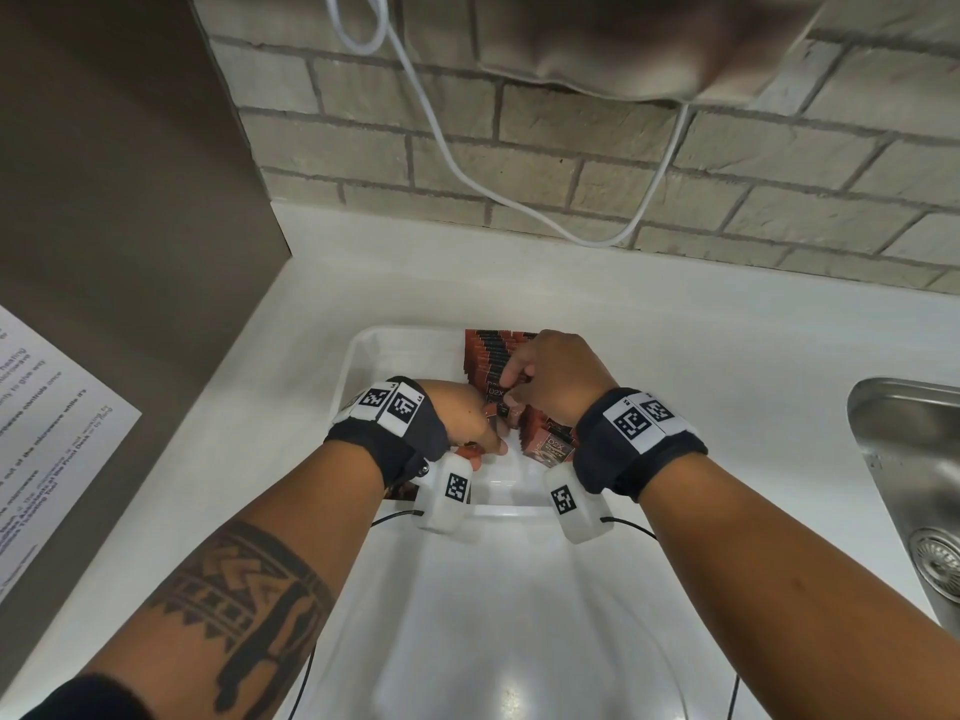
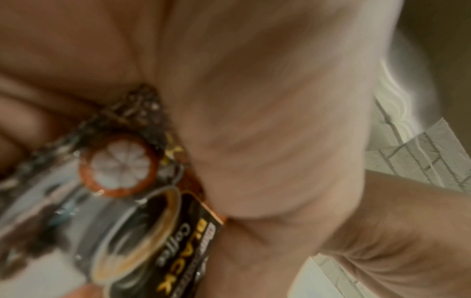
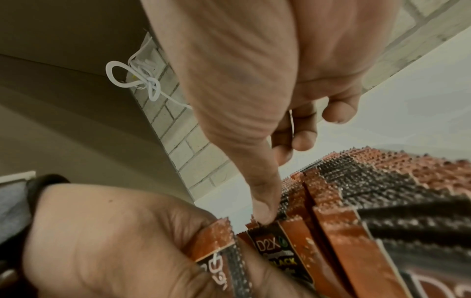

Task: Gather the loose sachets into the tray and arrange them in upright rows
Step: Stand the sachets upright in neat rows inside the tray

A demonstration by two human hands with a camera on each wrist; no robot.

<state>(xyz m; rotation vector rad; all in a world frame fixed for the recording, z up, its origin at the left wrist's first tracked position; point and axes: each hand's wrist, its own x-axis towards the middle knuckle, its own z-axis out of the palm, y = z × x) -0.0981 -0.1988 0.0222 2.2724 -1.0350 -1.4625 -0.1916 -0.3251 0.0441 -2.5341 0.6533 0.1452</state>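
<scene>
Spanning the white counter [image 1: 675,356], one clear tray [image 1: 363,356] holds one long upright row of sachets [image 1: 491,356], too many to count, their serrated tops up and the row running away from the fingers along the tray's right side. Two hands meet over its near end. The right hand [image 1: 558,376], knuckles up, pinches a sachet top with thumb and forefinger. The left hand [image 1: 470,418], fingers curled, grips a few loose sachets [image 3: 216,246] just beside it.

A kitchen: white counter [image 1: 701,356], steel sink [image 1: 914,459], brick backsplash [image 1: 571,148], microwave notice [image 1: 47,433]
</scene>
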